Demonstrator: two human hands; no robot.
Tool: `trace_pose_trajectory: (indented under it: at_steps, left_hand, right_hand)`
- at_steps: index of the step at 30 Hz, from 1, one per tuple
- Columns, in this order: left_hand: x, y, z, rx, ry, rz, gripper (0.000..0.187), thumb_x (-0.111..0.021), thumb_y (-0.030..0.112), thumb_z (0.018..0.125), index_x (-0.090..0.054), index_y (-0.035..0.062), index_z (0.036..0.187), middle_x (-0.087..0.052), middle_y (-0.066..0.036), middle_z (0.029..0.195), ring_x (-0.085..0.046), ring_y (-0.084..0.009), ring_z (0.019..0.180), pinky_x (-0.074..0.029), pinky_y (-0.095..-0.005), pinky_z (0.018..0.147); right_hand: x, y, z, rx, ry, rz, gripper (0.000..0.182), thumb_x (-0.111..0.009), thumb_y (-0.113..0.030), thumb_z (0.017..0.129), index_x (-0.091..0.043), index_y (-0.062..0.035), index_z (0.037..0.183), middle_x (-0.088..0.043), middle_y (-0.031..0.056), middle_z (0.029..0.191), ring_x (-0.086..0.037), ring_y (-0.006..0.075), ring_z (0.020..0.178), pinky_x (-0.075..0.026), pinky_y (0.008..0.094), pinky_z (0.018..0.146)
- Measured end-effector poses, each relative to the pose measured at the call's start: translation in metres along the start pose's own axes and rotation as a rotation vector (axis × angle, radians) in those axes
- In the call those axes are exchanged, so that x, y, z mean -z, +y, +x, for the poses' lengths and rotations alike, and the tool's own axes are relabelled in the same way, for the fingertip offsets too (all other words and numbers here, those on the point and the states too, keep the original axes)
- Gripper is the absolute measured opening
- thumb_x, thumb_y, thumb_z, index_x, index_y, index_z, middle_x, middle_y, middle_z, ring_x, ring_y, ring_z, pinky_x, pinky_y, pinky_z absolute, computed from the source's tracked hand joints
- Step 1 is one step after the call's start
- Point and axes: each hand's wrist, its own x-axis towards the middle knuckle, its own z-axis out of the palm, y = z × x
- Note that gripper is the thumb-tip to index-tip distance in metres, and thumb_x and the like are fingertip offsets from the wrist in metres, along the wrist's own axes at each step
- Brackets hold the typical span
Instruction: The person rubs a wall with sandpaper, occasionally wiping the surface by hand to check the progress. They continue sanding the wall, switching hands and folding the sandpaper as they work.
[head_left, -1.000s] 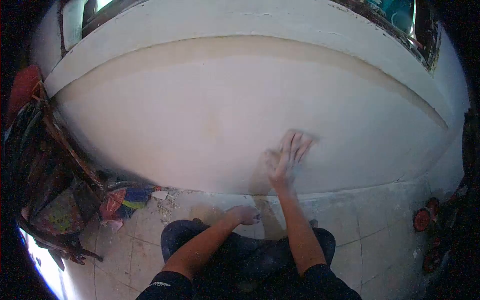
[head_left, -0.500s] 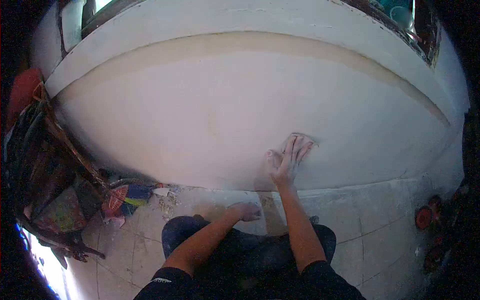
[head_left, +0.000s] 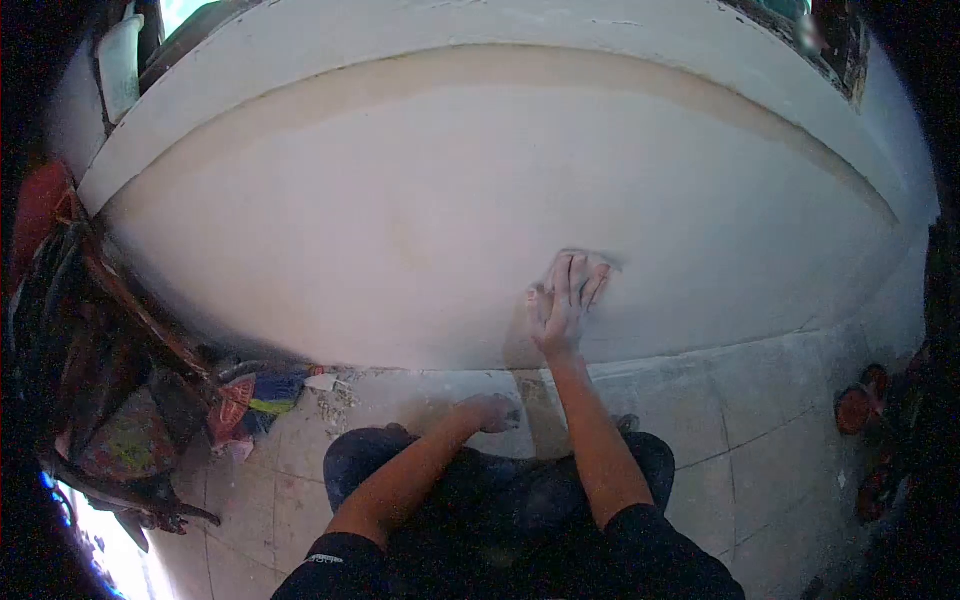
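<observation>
Flat against the lower part of the white wall (head_left: 400, 200), my right hand (head_left: 568, 300) presses a thin, dust-covered piece of sandpaper (head_left: 611, 264). Its edge shows past the fingertips, and the thumb sticks out to the left. White dust coats the fingers. My left hand (head_left: 488, 412) hangs over my left knee near the foot of the wall, its fingers curled in. Whatever it may hold is hidden, and the fingertips look greyish with dust.
Dusty floor tiles (head_left: 770, 440) meet the wall's base. Furled cloth and dark clutter (head_left: 130, 430) lean at the left, beside a colourful rag (head_left: 270, 390). Reddish-brown objects (head_left: 855, 410) lie at the right. A ledge (head_left: 480, 25) runs along the top.
My right hand has slid a little up and left across the wall with the sandpaper. The left hand stays almost where it was, and the view has shifted slightly.
</observation>
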Motion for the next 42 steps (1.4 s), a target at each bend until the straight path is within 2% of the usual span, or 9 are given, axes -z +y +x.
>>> trace_pose_trajectory:
  at_steps: [6, 12, 16, 22, 24, 28, 33, 39, 42]
  left_hand:
    - [0.047, 0.02, -0.014, -0.018, -0.141, -0.026, 0.039, -0.059, 0.04, 0.096, -0.065, 0.0107, 0.121, -0.067, -0.016, 0.124, -0.063, -0.0374, 0.114, -0.049, -0.0528, 0.099]
    - [0.004, -0.005, 0.022, -0.122, -0.193, -0.082, 0.037, -0.06, 0.039, 0.095, -0.065, 0.0106, 0.117, -0.067, -0.017, 0.12, -0.063, -0.0373, 0.112, -0.05, -0.052, 0.096]
    - [0.045, 0.023, -0.015, -0.027, -0.155, -0.095, 0.037, -0.059, 0.039, 0.095, -0.066, 0.0098, 0.117, -0.067, -0.017, 0.12, -0.063, -0.0375, 0.111, -0.05, -0.0517, 0.096]
    - [0.02, 0.014, -0.017, -0.109, 0.206, -0.092, 0.035, -0.059, 0.036, 0.095, -0.066, 0.0081, 0.116, -0.068, -0.018, 0.116, -0.064, -0.0378, 0.109, -0.05, -0.0519, 0.095]
    - [0.018, 0.004, -0.002, -0.137, -0.124, -0.092, 0.037, -0.057, 0.038, 0.096, -0.067, 0.0088, 0.117, -0.067, -0.018, 0.12, -0.063, -0.0377, 0.114, -0.05, -0.0517, 0.097]
    - [0.017, 0.013, -0.003, -0.116, -0.128, -0.076, 0.038, -0.058, 0.038, 0.096, -0.067, 0.0087, 0.117, -0.068, -0.017, 0.12, -0.063, -0.0377, 0.116, -0.05, -0.0509, 0.099]
    - [0.026, 0.016, -0.009, -0.121, -0.078, -0.037, 0.041, -0.057, 0.04, 0.096, -0.065, 0.0087, 0.12, -0.067, -0.019, 0.124, -0.063, -0.0378, 0.117, -0.049, -0.0512, 0.101]
    - [-0.024, -0.016, 0.015, -0.144, 0.099, 0.012, 0.042, -0.058, 0.041, 0.095, -0.065, 0.0081, 0.121, -0.067, -0.018, 0.124, -0.063, -0.0376, 0.116, -0.049, -0.0515, 0.101]
    - [0.066, 0.034, -0.028, 0.017, -0.204, -0.093, 0.042, -0.057, 0.041, 0.096, -0.064, 0.0067, 0.119, -0.067, -0.018, 0.122, -0.063, -0.0383, 0.114, -0.049, -0.0519, 0.099]
  right_hand:
    - [0.071, -0.043, 0.134, -0.041, 0.085, 0.093, 0.082, -0.06, -0.042, 0.094, -0.029, -0.0033, 0.159, -0.019, 0.0182, 0.168, -0.002, 0.0547, 0.152, -0.007, 0.066, 0.12]
    - [-0.015, -0.008, -0.011, -0.005, 0.028, 0.011, 0.087, -0.063, -0.045, 0.092, -0.026, -0.0055, 0.161, -0.02, 0.0195, 0.168, -0.001, 0.0536, 0.152, -0.004, 0.0645, 0.121]
    - [0.035, -0.051, 0.049, -0.178, -0.188, 0.061, 0.086, -0.062, -0.042, 0.093, -0.025, -0.0051, 0.161, -0.017, 0.0188, 0.168, 0.001, 0.0551, 0.152, -0.002, 0.0664, 0.12]
    - [0.044, -0.05, 0.1, -0.058, 0.042, 0.118, 0.09, -0.067, -0.043, 0.091, -0.024, -0.0034, 0.161, -0.014, 0.021, 0.168, 0.002, 0.059, 0.15, -0.001, 0.0693, 0.119]
    - [0.013, -0.037, 0.048, -0.011, -0.01, 0.061, 0.091, -0.068, -0.042, 0.091, -0.024, -0.0034, 0.161, -0.015, 0.0219, 0.168, 0.001, 0.0587, 0.15, -0.001, 0.068, 0.119]
    - [-0.008, -0.041, -0.002, 0.015, -0.052, 0.016, 0.091, -0.069, -0.042, 0.09, -0.026, -0.0032, 0.16, -0.016, 0.0205, 0.168, 0.001, 0.0589, 0.15, -0.002, 0.0681, 0.119]
    - [0.055, -0.072, 0.126, 0.01, 0.007, 0.171, 0.088, -0.064, -0.049, 0.092, -0.031, -0.0024, 0.158, -0.017, 0.0194, 0.168, -0.002, 0.0594, 0.149, -0.003, 0.0679, 0.12]
    - [0.001, -0.045, 0.029, 0.002, -0.06, 0.039, 0.084, -0.061, -0.048, 0.094, -0.031, -0.0019, 0.158, -0.018, 0.0201, 0.168, -0.002, 0.0577, 0.15, -0.003, 0.0676, 0.12]
    - [-0.016, -0.041, 0.003, 0.036, -0.013, 0.014, 0.083, -0.062, -0.046, 0.094, -0.032, -0.0008, 0.157, -0.018, 0.0204, 0.168, -0.003, 0.0575, 0.15, -0.003, 0.0678, 0.12]
